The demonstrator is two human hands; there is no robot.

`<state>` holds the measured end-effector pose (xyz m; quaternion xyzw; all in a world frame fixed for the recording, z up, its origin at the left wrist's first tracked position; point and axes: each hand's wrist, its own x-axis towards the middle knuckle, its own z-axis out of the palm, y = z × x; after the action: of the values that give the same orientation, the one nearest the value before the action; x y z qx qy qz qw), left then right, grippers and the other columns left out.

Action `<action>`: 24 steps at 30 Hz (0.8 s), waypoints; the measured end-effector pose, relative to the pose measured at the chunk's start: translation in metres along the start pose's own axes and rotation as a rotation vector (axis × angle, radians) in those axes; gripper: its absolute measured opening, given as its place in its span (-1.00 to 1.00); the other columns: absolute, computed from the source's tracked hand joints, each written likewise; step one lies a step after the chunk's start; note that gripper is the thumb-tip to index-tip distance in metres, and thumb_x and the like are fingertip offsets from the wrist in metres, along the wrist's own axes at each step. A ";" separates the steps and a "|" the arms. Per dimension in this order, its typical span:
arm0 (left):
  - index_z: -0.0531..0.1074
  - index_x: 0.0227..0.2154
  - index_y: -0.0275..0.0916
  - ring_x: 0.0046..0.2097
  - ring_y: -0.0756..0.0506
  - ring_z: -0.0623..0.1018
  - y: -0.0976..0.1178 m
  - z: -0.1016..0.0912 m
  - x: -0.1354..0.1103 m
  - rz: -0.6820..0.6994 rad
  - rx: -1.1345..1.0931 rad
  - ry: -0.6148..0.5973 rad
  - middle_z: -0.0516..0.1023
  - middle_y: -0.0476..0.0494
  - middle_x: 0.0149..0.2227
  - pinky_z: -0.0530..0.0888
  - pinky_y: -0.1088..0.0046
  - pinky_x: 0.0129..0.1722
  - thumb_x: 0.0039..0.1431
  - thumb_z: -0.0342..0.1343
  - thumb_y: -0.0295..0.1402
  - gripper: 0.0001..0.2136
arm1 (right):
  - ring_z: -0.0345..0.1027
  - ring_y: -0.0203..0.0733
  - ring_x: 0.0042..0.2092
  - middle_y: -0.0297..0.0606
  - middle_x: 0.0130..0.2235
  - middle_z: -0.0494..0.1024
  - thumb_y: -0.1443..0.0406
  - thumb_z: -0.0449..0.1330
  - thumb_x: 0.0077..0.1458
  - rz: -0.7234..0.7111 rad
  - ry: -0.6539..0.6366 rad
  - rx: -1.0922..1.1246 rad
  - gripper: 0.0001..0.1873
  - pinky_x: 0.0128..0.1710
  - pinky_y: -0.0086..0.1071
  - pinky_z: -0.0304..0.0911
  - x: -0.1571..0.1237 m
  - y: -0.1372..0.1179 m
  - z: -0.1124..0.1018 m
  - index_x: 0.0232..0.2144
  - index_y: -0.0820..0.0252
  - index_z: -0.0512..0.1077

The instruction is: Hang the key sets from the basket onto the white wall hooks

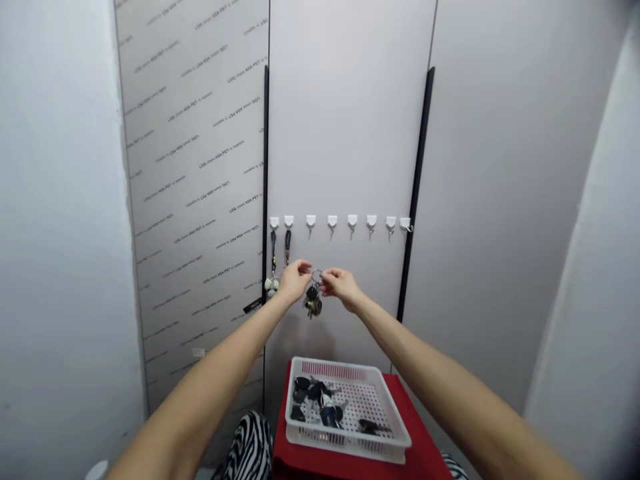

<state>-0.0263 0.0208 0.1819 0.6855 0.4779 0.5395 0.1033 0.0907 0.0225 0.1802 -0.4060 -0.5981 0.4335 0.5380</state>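
With left hand (296,279) and right hand (341,287), pinching one metal ring (317,274) from opposite sides, fingers closed on it; can't judge pressure. Below ring, dangling in mid-air: bunch of keys (313,307), in front of white panel (350,120), lower than white hooks (353,220), higher than white basket (360,455). Looks early on, with just two of eight hooks loaded, both at far left: dark lanyard (273,248) with pale charm (271,285), then brown-ended lanyard (287,243). Not yet on any hook: held bunch, plus loose keys (330,415) in basket, mostly heaped at left, with separate set (370,426) near right front. Around: red table (424,440) under basket, striped trousers (250,447) beside it, printed film (195,160) at left, black tag (253,306) near panel edge. In the way: left hand, in front of lower part of brown-ended lanyard, so can't tell contents there; black strip (416,193), right up against last hook. Likely slow to pick apart heaped, overlapping keys
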 end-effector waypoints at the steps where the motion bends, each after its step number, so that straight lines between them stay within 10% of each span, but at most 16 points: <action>1: 0.30 -0.39 -0.35 -0.42 0.08 0.35 0.003 -0.004 0.005 0.009 0.026 0.055 0.38 -0.09 -0.43 0.29 0.58 -0.38 -0.22 -0.07 -0.55 -0.77 | 0.14 -0.48 -0.68 -0.41 -0.71 0.27 0.43 -0.02 -0.14 -0.017 0.024 0.003 -0.90 -0.68 -0.56 0.14 0.009 -0.011 0.003 -0.64 0.29 0.19; 10: 0.26 -0.26 -0.31 -0.33 0.03 0.36 0.006 -0.017 0.033 0.062 0.188 0.019 0.37 -0.12 -0.28 0.27 0.53 -0.29 -0.19 -0.08 -0.52 -0.68 | 0.16 -0.46 -0.65 -0.41 -0.71 0.23 0.44 0.00 -0.14 -0.083 0.275 -0.061 -0.86 -0.66 -0.55 0.17 0.077 -0.061 0.025 -0.66 0.26 0.14; 24: 0.27 -0.28 -0.33 -0.37 0.04 0.36 -0.024 0.013 -0.008 -0.044 0.138 -0.170 0.38 -0.12 -0.32 0.28 0.54 -0.33 -0.19 -0.06 -0.51 -0.70 | 0.18 -0.45 -0.60 -0.36 -0.58 0.33 0.39 0.03 -0.20 -0.133 0.283 -0.299 -0.87 -0.61 -0.56 0.10 0.074 -0.019 0.004 -0.47 0.25 0.29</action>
<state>-0.0281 0.0321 0.1555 0.7235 0.5185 0.4427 0.1082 0.0796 0.0873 0.2200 -0.4976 -0.5999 0.2420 0.5779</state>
